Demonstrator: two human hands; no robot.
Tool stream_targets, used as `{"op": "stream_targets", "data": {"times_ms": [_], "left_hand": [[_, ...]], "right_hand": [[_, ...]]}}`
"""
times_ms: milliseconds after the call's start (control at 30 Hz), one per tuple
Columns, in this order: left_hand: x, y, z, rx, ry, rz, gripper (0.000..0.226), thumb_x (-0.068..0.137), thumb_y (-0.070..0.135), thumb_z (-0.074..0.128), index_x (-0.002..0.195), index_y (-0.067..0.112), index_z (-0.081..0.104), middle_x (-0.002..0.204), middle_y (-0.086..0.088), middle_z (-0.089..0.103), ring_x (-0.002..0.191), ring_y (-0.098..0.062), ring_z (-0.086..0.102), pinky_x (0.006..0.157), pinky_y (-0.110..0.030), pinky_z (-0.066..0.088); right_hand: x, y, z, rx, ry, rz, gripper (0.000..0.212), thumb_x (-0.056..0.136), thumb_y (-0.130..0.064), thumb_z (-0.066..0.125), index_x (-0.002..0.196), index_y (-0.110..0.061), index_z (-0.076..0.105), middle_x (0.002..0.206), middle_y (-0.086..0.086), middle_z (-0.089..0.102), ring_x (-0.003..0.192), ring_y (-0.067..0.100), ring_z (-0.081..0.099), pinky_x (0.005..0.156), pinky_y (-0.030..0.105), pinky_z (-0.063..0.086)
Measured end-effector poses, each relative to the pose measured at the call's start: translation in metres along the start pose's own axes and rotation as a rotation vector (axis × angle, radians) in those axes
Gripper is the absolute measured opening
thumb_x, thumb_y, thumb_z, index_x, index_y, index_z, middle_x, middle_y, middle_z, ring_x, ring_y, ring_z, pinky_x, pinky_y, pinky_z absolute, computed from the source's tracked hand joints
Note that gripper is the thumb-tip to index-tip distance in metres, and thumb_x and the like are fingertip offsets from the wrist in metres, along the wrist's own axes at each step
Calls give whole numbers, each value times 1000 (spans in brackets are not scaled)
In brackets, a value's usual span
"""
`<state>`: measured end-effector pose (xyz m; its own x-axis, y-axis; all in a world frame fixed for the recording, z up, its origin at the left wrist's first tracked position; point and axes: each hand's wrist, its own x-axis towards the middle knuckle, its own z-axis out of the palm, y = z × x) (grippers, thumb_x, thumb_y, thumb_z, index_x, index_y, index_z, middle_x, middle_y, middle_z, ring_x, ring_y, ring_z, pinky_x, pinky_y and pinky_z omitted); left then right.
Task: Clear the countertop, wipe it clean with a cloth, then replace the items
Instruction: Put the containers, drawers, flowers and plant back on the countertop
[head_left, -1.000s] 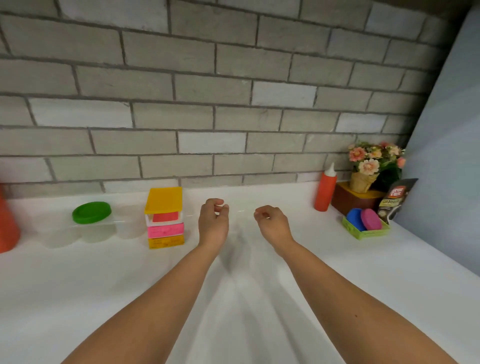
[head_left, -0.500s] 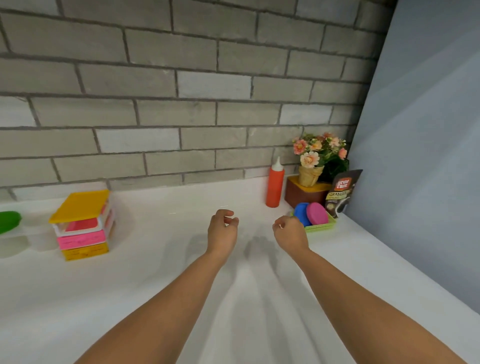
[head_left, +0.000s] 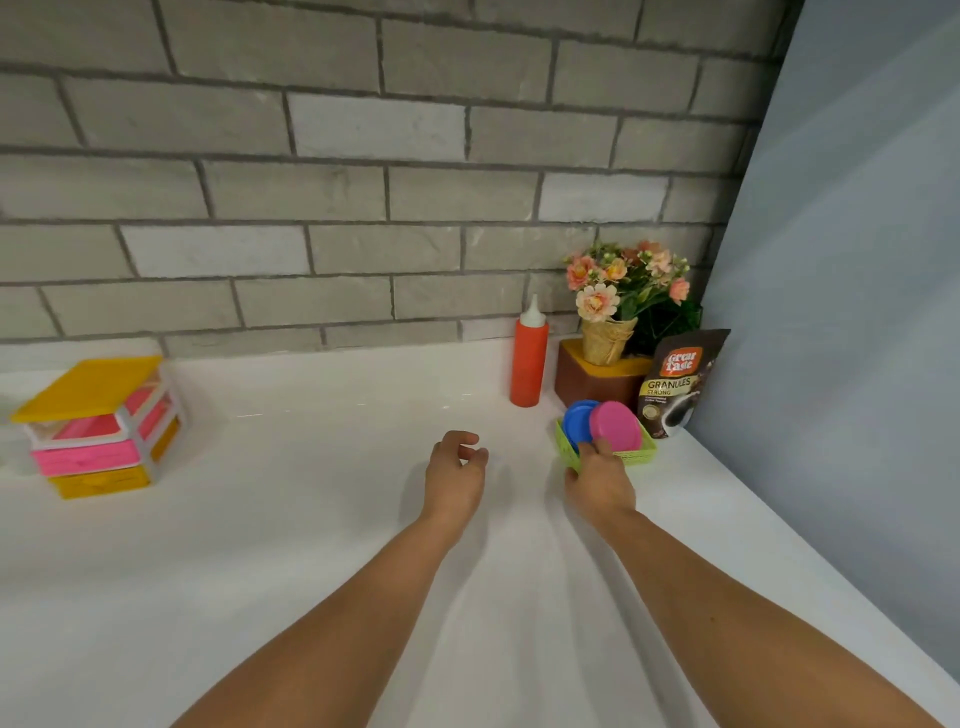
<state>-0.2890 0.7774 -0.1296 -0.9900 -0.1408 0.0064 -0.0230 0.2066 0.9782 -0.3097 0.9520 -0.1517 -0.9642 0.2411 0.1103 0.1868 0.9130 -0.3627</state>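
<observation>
Right hand (head_left: 600, 480) now round green basket (head_left: 636, 456) rim by red bottle (head_left: 529, 364); left hand (head_left: 454, 475) slack.

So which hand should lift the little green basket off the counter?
The right hand. It is at the green basket, thumb over its front rim, seemingly gripping it. The left hand hangs apart over bare countertop, loosely curled, holding nothing, and would probably have to cross over.

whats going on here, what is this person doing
A person is at a white countertop. Their right hand grips the front edge of the green basket that holds a blue lid and a pink lid. The left hand hovers beside it, loosely curled, holding nothing. The red bottle, coffee pouch and stacked containers stand on the countertop.
</observation>
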Motion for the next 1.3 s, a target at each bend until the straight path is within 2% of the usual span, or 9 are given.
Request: {"op": "stream_targets", "data": {"times_ms": [400, 533, 633, 733, 900, 1000, 1100, 1200, 1300], "left_hand": [[5, -6, -4, 7, 60, -21, 10, 93, 16, 49, 101, 21, 52, 106, -4, 52, 82, -19, 50, 70, -27, 41], [4, -7, -12, -23, 62, -36, 10, 93, 17, 48, 101, 21, 52, 104, -4, 51, 81, -20, 49, 66, -27, 40], [2, -9, -22, -46, 72, -60, 8, 92, 18, 49, 98, 22, 52, 101, -4, 50, 80, -20, 49, 67, -28, 40], [0, -12, -38, -62, 99, -84, 7, 92, 20, 49, 95, 24, 53, 100, -5, 51, 80, -21, 49, 71, -30, 41], [-4, -15, -78, -84, 134, -119, 8, 92, 22, 47, 98, 20, 53, 99, -5, 52, 84, -21, 48, 75, -30, 41], [-10, -14, -114, -115, 177, -131, 11, 93, 23, 46, 100, 18, 54, 100, -6, 50, 85, -21, 47, 76, -29, 40], [-18, -14, -160, -137, 233, -144, 25, 95, 30, 44, 113, 15, 53, 108, -7, 51, 93, -23, 49, 82, -30, 41], [-27, -17, -209, -167, 237, -178, 40, 97, 38, 38, 129, 15, 45, 121, -8, 50, 107, -28, 50, 93, -38, 43], [-44, -19, -258, -310, 189, -263, 43, 98, 46, 32, 127, 15, 43, 115, -6, 52, 99, -26, 54, 84, -37, 44]], "right_hand": [[12, 6, 9, 7, 27, -31, 26, 94, -18, 48, 111, -1, 60, 126, 13, 50, 106, 31, 55, 89, 35, 46], [5, 0, 11, 52, 56, -104, 23, 94, -10, 47, 102, 5, 62, 124, 16, 50, 100, 35, 56, 82, 34, 43], [-5, -10, 15, 99, 63, -199, 19, 92, -8, 47, 94, 4, 62, 119, 16, 51, 96, 32, 55, 74, 28, 37], [-16, -27, 18, 157, 40, -312, 17, 91, -8, 50, 90, 5, 62, 113, 17, 54, 94, 33, 55, 76, 29, 38], [-40, -68, 17, 242, 34, -492, 14, 88, -8, 57, 85, 4, 63, 101, 13, 57, 84, 29, 56, 70, 20, 31], [-59, -101, 17, 307, 1, -604, 14, 89, -10, 59, 86, 3, 65, 94, 4, 52, 77, 20, 50, 70, 17, 32], [-81, -139, 16, 346, -16, -696, 14, 89, -10, 60, 87, 2, 66, 97, 7, 55, 76, 14, 46, 70, 15, 32], [-108, -182, 19, 387, -29, -782, 12, 87, -8, 61, 88, 2, 68, 99, 10, 59, 80, 19, 51, 74, 16, 33], [-138, -226, 25, 405, -30, -850, 12, 86, -8, 63, 91, 1, 70, 100, 13, 63, 94, 27, 56, 82, 21, 37]]}}
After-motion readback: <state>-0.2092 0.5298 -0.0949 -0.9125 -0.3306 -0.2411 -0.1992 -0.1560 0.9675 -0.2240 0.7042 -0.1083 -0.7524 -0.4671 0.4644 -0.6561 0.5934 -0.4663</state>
